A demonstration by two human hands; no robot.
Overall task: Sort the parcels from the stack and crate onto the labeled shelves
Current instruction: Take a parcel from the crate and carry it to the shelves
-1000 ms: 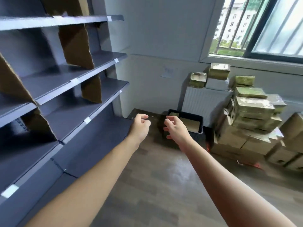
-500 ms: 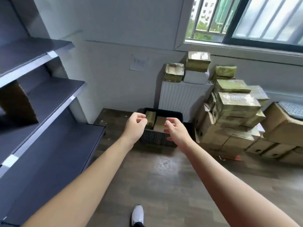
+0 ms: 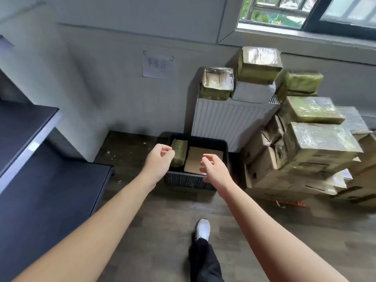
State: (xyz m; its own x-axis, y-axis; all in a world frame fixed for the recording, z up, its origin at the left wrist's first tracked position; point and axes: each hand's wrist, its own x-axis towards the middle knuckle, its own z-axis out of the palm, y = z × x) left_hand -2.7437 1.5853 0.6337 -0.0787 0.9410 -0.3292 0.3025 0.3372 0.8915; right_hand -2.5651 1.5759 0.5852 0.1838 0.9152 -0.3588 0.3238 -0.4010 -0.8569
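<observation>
- A white shoe [image 3: 202,228] and a black trouser leg [image 3: 205,259] are seen nearest, set on the dark wood-plank floor [image 3: 162,224];
- Both bare forearms are stretched forward over that floor; the left hand [image 3: 159,159] is held released, its fingers loosely curled and grasping nothing; the right hand [image 3: 213,168] is likewise released, its fingers loosely bent and empty; both are seen above the near rim of the crate, apart from one another;
- The black plastic crate [image 3: 187,182] is set on the floor just beyond the hands; inside it a flat tan cardboard parcel [image 3: 198,159] is laid to the right, and a green film-wrapped parcel [image 3: 180,151] is laid just beside it to the left;
- Dark grey metal shelves [image 3: 50,190] are seen at the left edge, with a white label strip [image 3: 33,146] fixed to the front of an upper board;
- A stack of film-wrapped cardboard parcels [image 3: 317,143] is piled on the floor to the right of the crate;
- A white ribbed radiator [image 3: 230,119] is mounted behind the crate; a green wrapped box [image 3: 216,83] is set on its top, beside a white parcel [image 3: 252,92] that carries another green box [image 3: 259,65];
- A paper note [image 3: 156,67] is taped to the grey wall; a dark-framed window [image 3: 305,11] is seen at the upper right.
</observation>
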